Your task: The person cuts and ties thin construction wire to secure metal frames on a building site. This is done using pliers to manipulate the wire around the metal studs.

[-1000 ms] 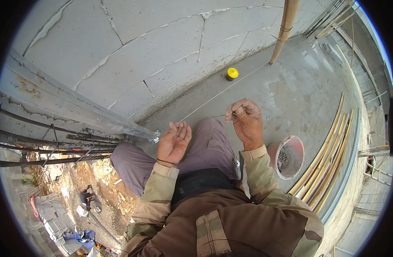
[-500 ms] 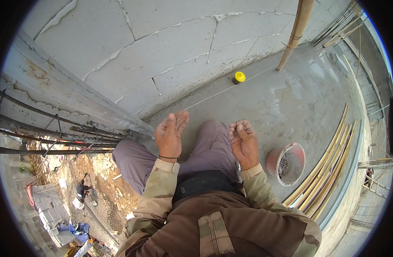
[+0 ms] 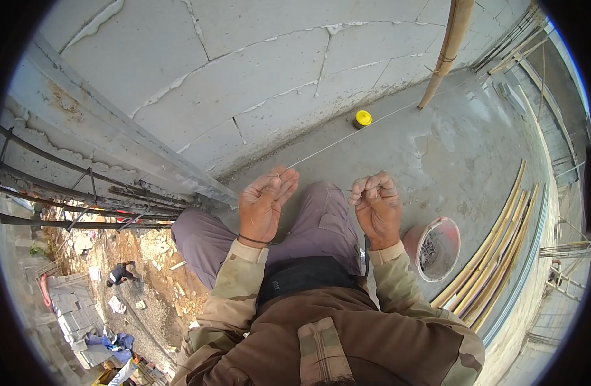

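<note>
White string (image 3: 328, 147) runs from yellow spool (image 3: 362, 118) to me. Right hand (image 3: 377, 204) fingers closed on string; left hand (image 3: 264, 204) fingers curled, grip unclear. I judge pulling step; next needs slow, even pull.

Bare slab (image 3: 450, 154) ahead is open up to the yellow spool (image 3: 362, 118). Block wall (image 3: 244, 71) shuts off the left. String (image 3: 334, 143) crosses low. Bucket (image 3: 437, 248) and bamboo poles (image 3: 495, 244) crowd the right.
</note>
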